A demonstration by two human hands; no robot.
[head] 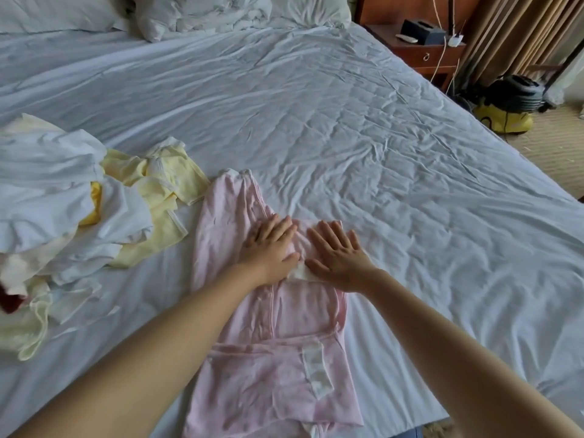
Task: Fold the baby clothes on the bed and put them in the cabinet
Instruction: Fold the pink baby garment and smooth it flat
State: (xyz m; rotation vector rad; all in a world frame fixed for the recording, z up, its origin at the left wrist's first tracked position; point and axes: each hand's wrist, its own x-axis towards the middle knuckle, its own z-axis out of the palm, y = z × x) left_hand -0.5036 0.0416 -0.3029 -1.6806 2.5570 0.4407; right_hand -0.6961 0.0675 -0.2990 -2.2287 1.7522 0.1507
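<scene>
Head view: a pink baby garment (278,358) lies spread flat on the bed (363,137), which has a wrinkled white sheet. The garment runs from the centre of the frame down to 6 o'clock. Both hands press on its upper part with straight, spread fingers and grip nothing. The left hand (271,248) lies palm-down, and the right hand (338,257) is just beside it toward 3 o'clock. A small white fold of cloth shows between their thumbs.

A white strip (316,371) is sewn on the garment's lower part; any print on it is too blurred to read.

At 9 o'clock a loose pile of white and pale yellow clothes (79,216) sits on the sheet, its nearest yellow piece just beside the pink garment. White pillows (202,11) are bunched at 12 o'clock.

At 1 o'clock stands a wooden nightstand (423,55) carrying a dark box (423,31). At 2 o'clock a yellow and black machine (505,102) rests on the floor near tan curtains (521,26); no lettering on it is legible.
</scene>
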